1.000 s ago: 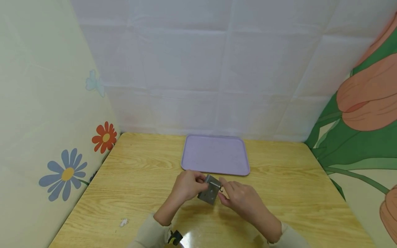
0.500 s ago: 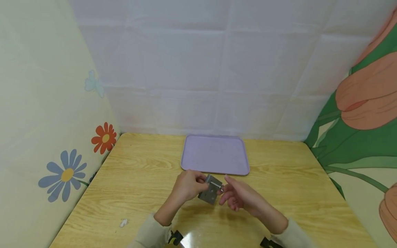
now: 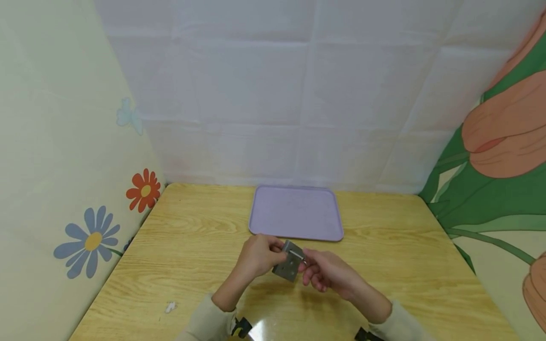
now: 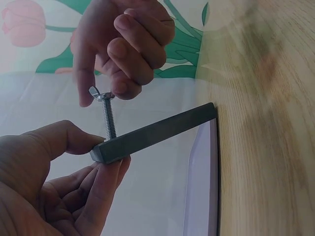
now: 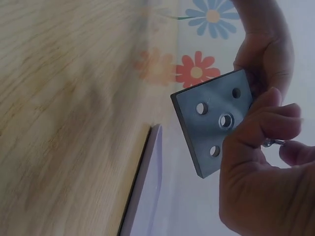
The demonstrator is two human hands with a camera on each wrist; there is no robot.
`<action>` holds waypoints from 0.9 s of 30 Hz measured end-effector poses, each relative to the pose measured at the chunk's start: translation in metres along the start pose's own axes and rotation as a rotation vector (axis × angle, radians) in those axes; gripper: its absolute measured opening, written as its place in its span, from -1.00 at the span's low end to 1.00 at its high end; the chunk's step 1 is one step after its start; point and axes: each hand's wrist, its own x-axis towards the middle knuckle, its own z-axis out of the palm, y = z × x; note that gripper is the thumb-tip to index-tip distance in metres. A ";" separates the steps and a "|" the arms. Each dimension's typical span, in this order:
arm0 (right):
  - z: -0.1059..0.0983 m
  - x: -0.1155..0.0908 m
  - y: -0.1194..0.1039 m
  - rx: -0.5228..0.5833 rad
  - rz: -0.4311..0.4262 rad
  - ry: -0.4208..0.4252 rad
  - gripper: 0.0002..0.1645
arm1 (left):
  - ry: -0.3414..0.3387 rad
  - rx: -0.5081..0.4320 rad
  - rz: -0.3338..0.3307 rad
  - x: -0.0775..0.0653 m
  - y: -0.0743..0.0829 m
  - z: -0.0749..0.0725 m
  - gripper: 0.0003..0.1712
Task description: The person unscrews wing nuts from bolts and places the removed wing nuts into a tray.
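A thick grey metal plate [image 3: 283,270] with several round holes [image 5: 202,132] is held up over the table, tilted. My left hand [image 3: 256,258] pinches it near one end, thumb on one face and fingers on the other, as the left wrist view shows. From that end rises a threaded wing screw [image 4: 109,120], its shaft standing out of the plate. My right hand [image 3: 330,272] pinches the winged head [image 4: 102,94] between thumb and index finger, the other fingers curled loosely. In the right wrist view the right hand [image 5: 261,167] covers most of the screw.
Behind the hands a purple tray [image 3: 296,213] lies on the wood-grain table [image 3: 204,227]. A small white scrap [image 3: 170,307] rests at the front left. White cloth [image 3: 239,94] hangs at the back, with flower-printed sheets on both sides.
My right hand let its fingers spread away from the wing screw half a second ago and now pinches its head again. The left hand and plate have stayed in place.
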 end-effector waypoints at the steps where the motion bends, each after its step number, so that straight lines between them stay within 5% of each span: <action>1: 0.000 0.000 0.000 -0.022 -0.009 0.011 -0.40 | -0.001 -0.002 -0.001 0.000 0.000 0.000 -0.77; 7: 0.002 -0.002 -0.002 -0.212 -0.064 0.085 -0.42 | -0.006 -0.001 0.000 0.000 0.000 -0.001 -0.79; 11: 0.004 -0.004 -0.004 -0.459 -0.159 0.153 -0.47 | -0.008 0.007 0.004 -0.001 0.000 -0.001 -0.80; 18: 0.009 -0.005 -0.003 -1.023 -0.512 0.327 -0.77 | -0.005 0.006 0.012 -0.002 0.000 -0.001 -0.80; 27: 0.005 -0.002 0.003 -1.590 -1.088 0.535 -0.67 | -0.009 -0.005 0.009 -0.001 -0.001 -0.001 -0.81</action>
